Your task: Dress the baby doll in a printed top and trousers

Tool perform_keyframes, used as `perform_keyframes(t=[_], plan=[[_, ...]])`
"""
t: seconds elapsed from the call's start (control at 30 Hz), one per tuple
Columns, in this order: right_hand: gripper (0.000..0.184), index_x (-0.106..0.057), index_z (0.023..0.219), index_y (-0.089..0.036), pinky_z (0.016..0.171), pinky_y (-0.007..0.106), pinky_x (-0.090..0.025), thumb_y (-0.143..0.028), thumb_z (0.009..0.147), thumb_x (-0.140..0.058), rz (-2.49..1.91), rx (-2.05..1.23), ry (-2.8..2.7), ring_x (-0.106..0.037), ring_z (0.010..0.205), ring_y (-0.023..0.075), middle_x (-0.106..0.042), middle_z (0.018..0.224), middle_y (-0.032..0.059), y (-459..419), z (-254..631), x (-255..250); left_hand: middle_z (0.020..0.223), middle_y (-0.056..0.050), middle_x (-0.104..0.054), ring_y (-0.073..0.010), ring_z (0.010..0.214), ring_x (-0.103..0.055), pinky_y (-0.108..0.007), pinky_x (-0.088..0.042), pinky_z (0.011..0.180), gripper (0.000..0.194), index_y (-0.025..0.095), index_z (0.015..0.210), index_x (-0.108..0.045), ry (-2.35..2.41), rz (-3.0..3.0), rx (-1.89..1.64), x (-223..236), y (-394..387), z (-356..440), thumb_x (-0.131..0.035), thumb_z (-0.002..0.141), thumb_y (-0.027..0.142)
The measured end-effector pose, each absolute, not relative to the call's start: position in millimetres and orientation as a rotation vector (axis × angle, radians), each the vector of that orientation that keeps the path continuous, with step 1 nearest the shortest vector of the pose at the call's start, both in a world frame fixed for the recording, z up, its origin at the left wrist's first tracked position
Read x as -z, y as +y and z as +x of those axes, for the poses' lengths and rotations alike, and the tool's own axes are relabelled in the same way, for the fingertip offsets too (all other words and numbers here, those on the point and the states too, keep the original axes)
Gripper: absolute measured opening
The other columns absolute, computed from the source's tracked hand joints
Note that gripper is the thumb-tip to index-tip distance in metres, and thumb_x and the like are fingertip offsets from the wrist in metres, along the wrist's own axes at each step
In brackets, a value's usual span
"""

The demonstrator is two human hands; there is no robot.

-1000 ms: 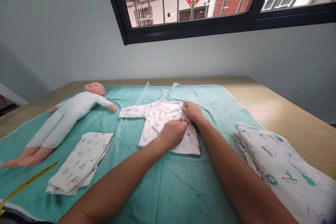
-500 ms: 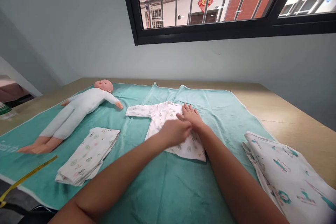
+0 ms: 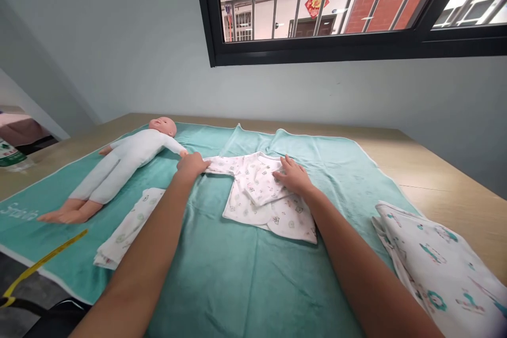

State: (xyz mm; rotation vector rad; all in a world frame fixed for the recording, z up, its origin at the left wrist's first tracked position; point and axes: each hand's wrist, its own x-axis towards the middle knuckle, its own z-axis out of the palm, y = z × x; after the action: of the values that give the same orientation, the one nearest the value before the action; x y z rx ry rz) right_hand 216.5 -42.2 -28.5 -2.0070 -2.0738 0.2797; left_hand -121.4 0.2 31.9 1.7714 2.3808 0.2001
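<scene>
Across the back of my feed I see a plain grey wall (image 3: 119, 53), and against it stands a pale wooden table (image 3: 435, 169). Over most of that tabletop I have a teal blanket (image 3: 222, 285) with white edging and white lettering at its left. A dark-framed window (image 3: 317, 53) is set in the wall, bars beyond its glass. On the blanket's left side lies a doll (image 3: 132, 150) in a white suit, on its back, head toward the wall. Near the right edge of my view rests a larger folded cloth (image 3: 447, 264) with teal prints. The small printed shirt (image 3: 273, 212) lies mid-blanket, one sleeve stretched toward the doll, the other folded across its front. A smaller folded cloth (image 3: 130, 224) lies nearer me than the doll, partly covered by my left forearm. My right hand (image 3: 295, 175) rests on the shirt near its right shoulder, fingers spread. My left hand (image 3: 192, 165) is at the outstretched cuff, fingers curled; I can't tell whether they pinch the fabric, or whether they touch the doll's hand just beside them. Lower left, I get a yellow strap (image 3: 51, 256); above it, at the picture's edge, a bottle (image 3: 13, 156) with a green label.
</scene>
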Motion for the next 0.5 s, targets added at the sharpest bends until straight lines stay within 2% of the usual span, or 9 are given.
perform_keyframes(t=[0.07,0.17,0.3,0.4,0.5], plan=[[0.073,-0.027,0.155,-0.017,0.12,0.046,-0.019,-0.053,0.093,-0.041,-1.998,-0.254,-2.053,-0.02,0.151,0.0259,-0.019,0.164,0.0108,-41.7,216.7,29.5,0.13,-0.026,-0.061,-0.0421,0.118,-0.058,-0.045,-0.048,0.089,0.052,0.012,0.113,-0.066,2.371,1.719,-0.257,-22.8,6.6,-126.9,-0.067,0.076,0.048],[0.073,-0.03,0.154,-0.016,0.12,0.046,-0.02,-0.052,0.093,-0.043,-2.0,-0.244,-2.027,-0.024,0.149,0.0267,-0.023,0.163,0.0128,-41.4,216.6,29.6,0.124,-0.025,-0.065,-0.0398,0.115,-0.06,-0.04,-0.049,0.087,0.044,0.011,0.107,-0.069,2.312,1.672,-0.391,-12.0,15.3,-133.6,-0.072,0.07,0.036],[0.073,-0.03,0.154,-0.014,0.12,0.045,-0.02,-0.051,0.092,-0.044,-2.004,-0.262,-2.021,-0.025,0.149,0.0263,-0.023,0.163,0.0129,-42.1,215.5,27.4,0.104,-0.015,-0.075,-0.0301,0.1,-0.068,-0.028,-0.05,0.076,0.033,0.013,0.096,-0.073,2.177,1.605,-0.649,-3.8,18.6,-133.1,-0.073,0.065,0.023],[0.073,-0.032,0.154,-0.014,0.12,0.046,-0.021,-0.051,0.092,-0.044,-2.019,-0.265,-2.014,-0.025,0.149,0.0266,-0.024,0.163,0.0123,-42.9,214.4,25.4,0.09,-0.009,-0.076,-0.0233,0.084,-0.07,-0.025,-0.05,0.067,0.032,0.013,0.099,-0.073,2.068,1.532,-0.85,-2.3,16.7,-124.1,-0.071,0.068,0.021],[0.072,-0.032,0.153,-0.014,0.12,0.045,-0.022,-0.052,0.093,-0.043,-2.025,-0.27,-2.019,-0.025,0.149,0.0269,-0.024,0.163,0.0113,-44.1,213.9,24.2,0.096,-0.006,-0.075,-0.0207,0.087,-0.07,-0.024,-0.051,0.072,0.04,0.014,0.107,-0.071,2.005,1.487,-1.027,-2.7,16.9,-116.3,-0.068,0.067,0.014]])
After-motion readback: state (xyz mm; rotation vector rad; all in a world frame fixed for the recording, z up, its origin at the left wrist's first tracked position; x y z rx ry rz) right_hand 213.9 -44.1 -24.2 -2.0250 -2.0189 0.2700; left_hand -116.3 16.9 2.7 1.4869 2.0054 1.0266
